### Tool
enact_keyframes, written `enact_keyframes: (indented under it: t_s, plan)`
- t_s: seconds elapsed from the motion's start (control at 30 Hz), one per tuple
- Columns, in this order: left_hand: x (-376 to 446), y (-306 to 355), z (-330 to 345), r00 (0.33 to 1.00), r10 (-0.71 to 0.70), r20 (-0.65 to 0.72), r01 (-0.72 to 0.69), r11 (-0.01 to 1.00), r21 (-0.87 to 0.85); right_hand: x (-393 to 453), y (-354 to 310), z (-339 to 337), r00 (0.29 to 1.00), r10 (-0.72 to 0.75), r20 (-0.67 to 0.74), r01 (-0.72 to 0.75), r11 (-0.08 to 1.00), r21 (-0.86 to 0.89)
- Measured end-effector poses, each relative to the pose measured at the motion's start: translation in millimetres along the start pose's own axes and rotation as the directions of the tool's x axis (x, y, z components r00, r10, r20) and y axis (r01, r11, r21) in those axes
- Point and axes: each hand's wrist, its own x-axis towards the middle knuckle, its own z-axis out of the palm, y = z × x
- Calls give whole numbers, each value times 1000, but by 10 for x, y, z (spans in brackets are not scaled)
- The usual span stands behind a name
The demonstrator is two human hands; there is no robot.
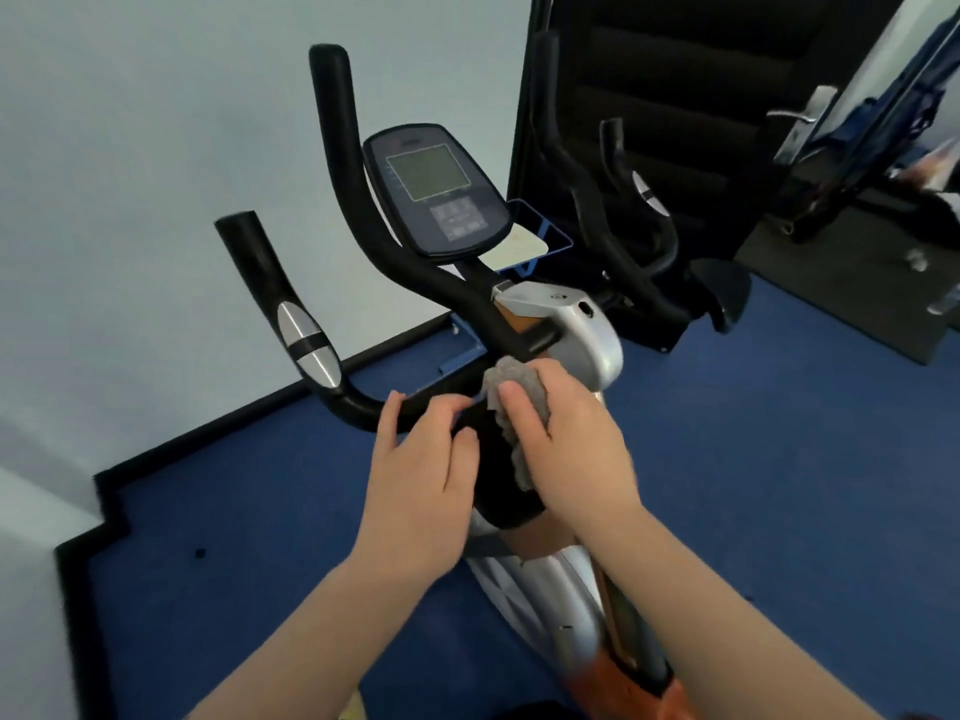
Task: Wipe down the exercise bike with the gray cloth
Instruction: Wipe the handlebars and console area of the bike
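The exercise bike [582, 345] stands in front of me, with black handlebars [291, 324], a console with a grey screen [431, 174] and a silver and orange frame. My right hand [566, 439] holds the bunched gray cloth [514, 392] against the black centre of the handlebar, thumb lying across the cloth. My left hand [421, 475] rests on the handlebar just left of it, fingers bent over the bar.
Blue carpet [779, 459] covers the floor, edged by a black skirting along the pale wall [130, 200] on the left. A second black bike [623, 210] stands behind, against a dark panel. A door handle [795, 116] shows at top right.
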Motion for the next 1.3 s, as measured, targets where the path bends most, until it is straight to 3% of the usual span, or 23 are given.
enact_keyframes:
  t_s: [0.17,0.27,0.33,0.47,0.57,0.63,0.73,0.8,0.93,1.07,1.13,1.23,1.3]
  plan:
    - [-66,39,44,992,-107,-68,111,993,46,-271,88,88,989,59,-135,-13,949,314]
    - [-141,55,77,989,-135,-67,142,982,126,-488,90,253,959,205,-197,-63,829,556]
    - [-166,81,122,982,-173,-70,177,982,61,-552,75,358,935,288,-206,-98,769,632]
    - [-214,110,178,966,-249,-63,236,958,-159,-308,105,290,963,184,-194,-57,850,524]
    - [-210,126,213,962,-256,-93,227,942,-246,-100,223,81,997,33,-65,-10,946,325]
    - [-209,135,259,956,-262,-132,219,938,-269,-107,275,18,1000,4,-14,0,964,267]
    - [-195,134,299,943,-282,-177,223,929,-295,-351,271,114,998,22,-67,4,932,362]
    - [-188,113,306,940,-291,-180,232,929,-290,-398,254,115,999,18,-28,-6,927,374]
    - [-171,83,294,948,-261,-181,209,942,-263,43,320,-67,993,-99,69,91,989,113]
    - [-181,87,328,935,-291,-201,225,928,-297,-299,292,180,996,5,-86,28,925,380]
    - [-192,82,313,936,-299,-184,236,924,-300,-417,256,231,994,58,-90,-12,892,451]
    - [-181,43,266,955,-264,-136,221,937,-270,-165,365,73,999,-43,11,38,955,294]
    - [-178,22,254,961,-247,-123,207,941,-268,-113,421,49,997,-75,28,63,955,291]
